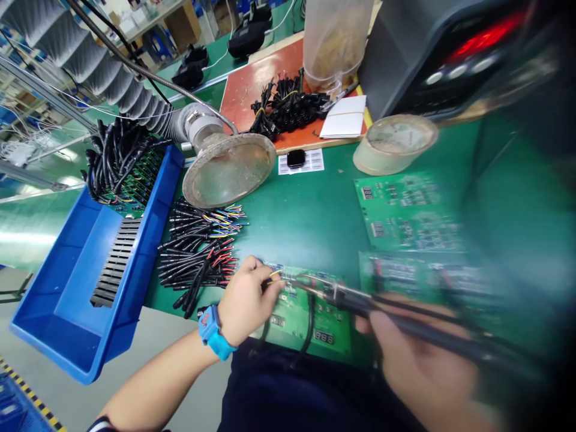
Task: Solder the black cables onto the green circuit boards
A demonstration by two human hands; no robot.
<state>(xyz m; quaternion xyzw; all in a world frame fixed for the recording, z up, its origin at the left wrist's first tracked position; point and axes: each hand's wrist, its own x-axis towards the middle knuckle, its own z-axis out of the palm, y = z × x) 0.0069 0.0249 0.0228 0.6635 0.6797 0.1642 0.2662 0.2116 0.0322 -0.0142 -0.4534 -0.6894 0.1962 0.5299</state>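
Note:
My left hand [246, 295], with a blue wrist strap [215, 333], pinches a thin cable whose yellow wire end [275, 273] sticks out past the fingertips. Under the fingers lies a green circuit board [330, 321] with black cables hanging over its near edge. My right hand [418, 354], blurred, grips a soldering iron [355, 300]. The iron's tip reaches the board close to the left fingertips; whether it touches the wire I cannot make out. More green circuit boards [407, 210] lie to the right, partly blurred.
Bundles of black cables with bared coloured ends [198, 252] lie left of the board. A blue bin [81, 270] holds wired boards. A fume extractor hood [229, 171] overhangs the bench. Farther back are a tape roll [396, 144], paper cards [344, 117] and a box with a red display [432, 60].

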